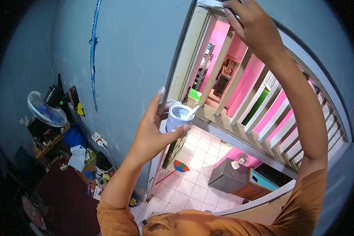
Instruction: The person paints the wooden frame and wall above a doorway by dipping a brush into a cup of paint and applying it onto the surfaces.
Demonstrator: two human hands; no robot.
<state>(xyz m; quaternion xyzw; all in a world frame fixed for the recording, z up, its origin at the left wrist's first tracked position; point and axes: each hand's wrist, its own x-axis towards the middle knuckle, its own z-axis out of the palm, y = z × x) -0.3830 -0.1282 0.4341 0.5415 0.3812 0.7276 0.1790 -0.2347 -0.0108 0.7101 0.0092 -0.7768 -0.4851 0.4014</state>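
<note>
My left hand [150, 131] is wrapped around a small paint can [177, 122], thumb on the near side. The can is tilted with its mouth up, and pale paint shows inside. A light stick-like handle [192, 113] leans on its rim. Overhead, my right hand [253, 25] is at the top of the wooden frame [210, 4], where the wood has fresh-looking white patches. Its fingers are bent together against the frame. Whatever they may hold is hidden by the hand and the picture's edge. Below are slanting slats [240, 104], some white and some beige.
A blue-grey wall [137, 47] surrounds the frame. On the left stand a fan [47, 109] and a cluttered low table [88, 167]. Through the doorway below show a tiled floor [188, 157], a colourful broom [181, 166] and a grey fridge [230, 177].
</note>
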